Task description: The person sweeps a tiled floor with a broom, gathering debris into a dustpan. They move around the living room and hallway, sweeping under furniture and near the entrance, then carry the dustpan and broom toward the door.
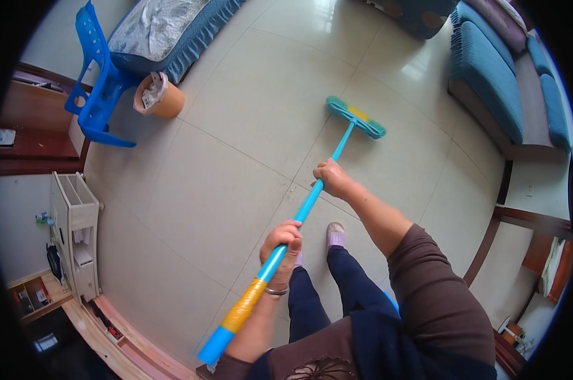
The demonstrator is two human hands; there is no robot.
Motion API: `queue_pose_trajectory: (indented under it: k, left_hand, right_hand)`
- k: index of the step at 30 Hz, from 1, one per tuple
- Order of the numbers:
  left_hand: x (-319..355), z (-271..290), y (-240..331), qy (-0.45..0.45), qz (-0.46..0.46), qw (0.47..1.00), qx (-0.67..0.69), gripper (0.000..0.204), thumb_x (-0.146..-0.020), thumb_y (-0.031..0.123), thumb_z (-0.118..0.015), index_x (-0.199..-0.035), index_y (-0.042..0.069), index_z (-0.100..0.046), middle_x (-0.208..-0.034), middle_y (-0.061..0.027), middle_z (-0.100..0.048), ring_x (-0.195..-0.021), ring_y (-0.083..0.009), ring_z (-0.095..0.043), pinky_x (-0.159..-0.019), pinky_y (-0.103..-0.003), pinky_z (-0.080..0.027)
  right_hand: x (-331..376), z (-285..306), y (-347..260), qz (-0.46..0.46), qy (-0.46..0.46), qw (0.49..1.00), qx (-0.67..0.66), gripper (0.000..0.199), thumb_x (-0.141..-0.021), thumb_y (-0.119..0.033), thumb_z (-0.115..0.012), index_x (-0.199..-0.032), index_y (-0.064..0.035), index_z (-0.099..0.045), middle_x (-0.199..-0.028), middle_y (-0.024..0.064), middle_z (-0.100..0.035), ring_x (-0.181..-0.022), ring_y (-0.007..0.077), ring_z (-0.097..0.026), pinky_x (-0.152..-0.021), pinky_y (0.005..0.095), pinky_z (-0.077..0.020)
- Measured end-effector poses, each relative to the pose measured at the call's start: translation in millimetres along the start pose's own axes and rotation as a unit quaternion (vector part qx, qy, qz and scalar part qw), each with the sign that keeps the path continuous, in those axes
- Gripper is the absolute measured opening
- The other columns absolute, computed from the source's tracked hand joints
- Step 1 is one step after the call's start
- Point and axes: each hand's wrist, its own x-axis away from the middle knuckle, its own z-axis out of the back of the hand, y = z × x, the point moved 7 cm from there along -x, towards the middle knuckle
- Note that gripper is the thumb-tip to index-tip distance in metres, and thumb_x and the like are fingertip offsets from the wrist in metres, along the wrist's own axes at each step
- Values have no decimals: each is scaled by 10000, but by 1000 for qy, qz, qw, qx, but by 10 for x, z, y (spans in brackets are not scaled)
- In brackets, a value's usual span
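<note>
A broom with a light-blue handle (309, 202) slants across the middle of the view. Its green and yellow bristle head (356, 116) rests on the tiled floor (217, 171) ahead of me. My left hand (281, 247) is wrapped round the upper handle, just beyond a yellow taped section (244, 306). Farther down the handle, nearer the head, my right hand (333, 177) is closed round it. A few pale crumbs (291, 191) lie on the floor close to the handle, between my hands.
A blue plastic chair (106, 95) and a lined orange bin (166, 101) stand at the far left beside a blue-skirted piece of furniture (198, 31). A slim white shelf unit (77, 234) is at the left. A sofa with blue covers (489, 79) occupies the far right.
</note>
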Motion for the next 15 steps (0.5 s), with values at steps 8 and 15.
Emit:
queue_pose_trajectory:
  k: [8, 15]
  left_hand:
    - [656, 818, 582, 183, 41, 982, 8, 254, -880, 122, -535, -653, 72, -431, -667, -26, -477, -708, -180, -481, -746, -362, -408]
    - [922, 1177, 1328, 194, -123, 972, 55, 310, -893, 211, -546, -656, 64, -409, -616, -39, -459, -600, -174, -458, -685, -365, -436]
  right_hand:
    - [62, -1211, -1243, 88, -189, 977, -38, 124, -664, -240, -635, -642, -134, -575, -691, 102, -593, -727, 323, -568, -671, 405, -454]
    - [26, -611, -2382, 181, -245, 952, -39, 113, -708, -211, -622, -678, -104, -604, -714, 85, -609, -762, 299, -587, -675, 397, -484]
